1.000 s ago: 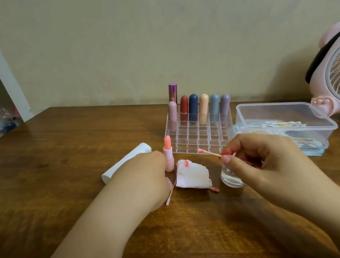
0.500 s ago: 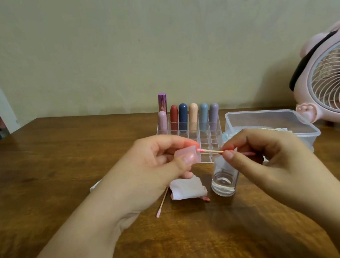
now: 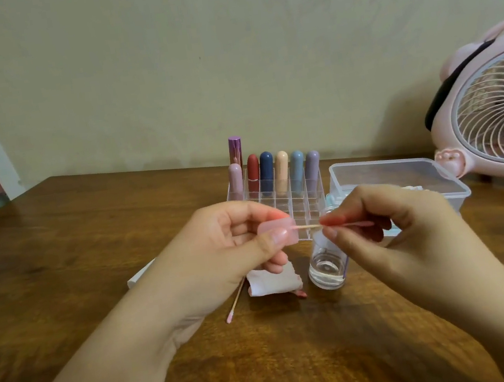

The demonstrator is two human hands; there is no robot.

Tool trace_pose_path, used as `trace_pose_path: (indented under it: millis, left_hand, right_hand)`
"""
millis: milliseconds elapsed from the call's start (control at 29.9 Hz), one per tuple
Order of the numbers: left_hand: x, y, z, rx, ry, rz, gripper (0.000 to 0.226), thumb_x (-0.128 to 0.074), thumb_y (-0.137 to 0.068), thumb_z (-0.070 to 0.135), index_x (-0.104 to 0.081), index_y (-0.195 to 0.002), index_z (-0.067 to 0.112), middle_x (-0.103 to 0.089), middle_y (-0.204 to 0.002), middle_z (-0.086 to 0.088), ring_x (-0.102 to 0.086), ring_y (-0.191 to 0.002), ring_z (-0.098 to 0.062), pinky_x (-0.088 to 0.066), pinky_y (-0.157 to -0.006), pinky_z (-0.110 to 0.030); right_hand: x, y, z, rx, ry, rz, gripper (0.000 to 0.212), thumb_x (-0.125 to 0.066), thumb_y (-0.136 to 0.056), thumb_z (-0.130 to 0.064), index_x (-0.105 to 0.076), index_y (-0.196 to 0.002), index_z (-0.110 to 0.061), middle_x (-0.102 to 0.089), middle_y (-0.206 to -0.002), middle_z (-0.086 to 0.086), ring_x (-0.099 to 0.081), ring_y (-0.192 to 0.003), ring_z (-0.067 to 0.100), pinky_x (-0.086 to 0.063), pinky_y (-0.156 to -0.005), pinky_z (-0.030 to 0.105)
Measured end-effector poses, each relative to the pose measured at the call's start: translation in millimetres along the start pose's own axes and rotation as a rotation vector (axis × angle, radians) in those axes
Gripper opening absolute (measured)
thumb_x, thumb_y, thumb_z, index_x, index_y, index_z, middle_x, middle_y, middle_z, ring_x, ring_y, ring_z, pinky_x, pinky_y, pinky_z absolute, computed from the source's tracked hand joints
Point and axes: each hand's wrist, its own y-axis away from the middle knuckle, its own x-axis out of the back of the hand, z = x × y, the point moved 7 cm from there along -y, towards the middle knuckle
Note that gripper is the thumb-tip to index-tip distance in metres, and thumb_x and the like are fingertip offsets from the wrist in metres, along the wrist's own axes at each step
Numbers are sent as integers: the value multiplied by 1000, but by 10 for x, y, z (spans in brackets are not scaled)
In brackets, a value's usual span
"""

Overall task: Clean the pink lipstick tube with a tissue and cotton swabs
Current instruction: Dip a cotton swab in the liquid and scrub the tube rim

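I've lifted the pink lipstick tube (image 3: 277, 232) off the counter (image 3: 61, 264) in my left hand (image 3: 220, 252), right hand (image 3: 374, 232) pinching a cotton swab (image 3: 310, 226) into it; tissue (image 3: 273, 281) stained, swabbing unfinished.

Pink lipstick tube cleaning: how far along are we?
Done: a stained white tissue and a used pink-tipped cotton swab lie on the wooden table. In hand: left hand holds the pink lipstick tube; right hand pushes another cotton swab into its end. Left: finishing, unclear how much.
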Motion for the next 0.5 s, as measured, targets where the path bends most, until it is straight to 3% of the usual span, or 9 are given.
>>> trace_pose_path:
  millis: [134, 301, 402, 502]
  left_hand:
    - [28, -11, -21, -1, 8, 37, 25, -68, -61, 26, -73, -84, 18, -74, -78, -7, -66, -67, -12, -55, -66, -25]
    - [-39, 4, -14, 9, -40, -8, 18, -67, -72, 17, -72, -89, 15, -72, -81, -18, -64, -64, -10, -55, -65, -22]
    - [-2, -5, -11, 8, -4, 31, 24, -67, -63, 23, -73, -86, 19, -74, -81, -10, -66, -67, -11, -54, -66, -23]
    - [13, -26, -36, 7, -54, 53, 19, -69, -67, 22, -72, -86, 19, -74, -74, -4, -67, -67, -11, -54, -65, -22]
  right_hand:
    - [-44, 16, -52, 44, -29, -88, 9, -68, -74, -23, -65, -72, -32, -60, -72, -18, -54, -60, 1, -39, -54, 7]
    - [29, 7, -40, 67, 89, 19, 3, -68, -74, -21, -67, -73, -23, -60, -60, -13, -50, -60, 7, -39, -54, 11]
    - [-24, 14, 7, 8, 31, -75, 4, -67, -73, -25, -67, -72, -29, -65, -63, -13, -54, -61, 4, -43, -54, 12]
    - [-41, 24, -19, 5, -22, -104, 6, -68, -74, -26, -67, -69, -29, -67, -67, -9, -57, -61, 8, -45, -52, 17]
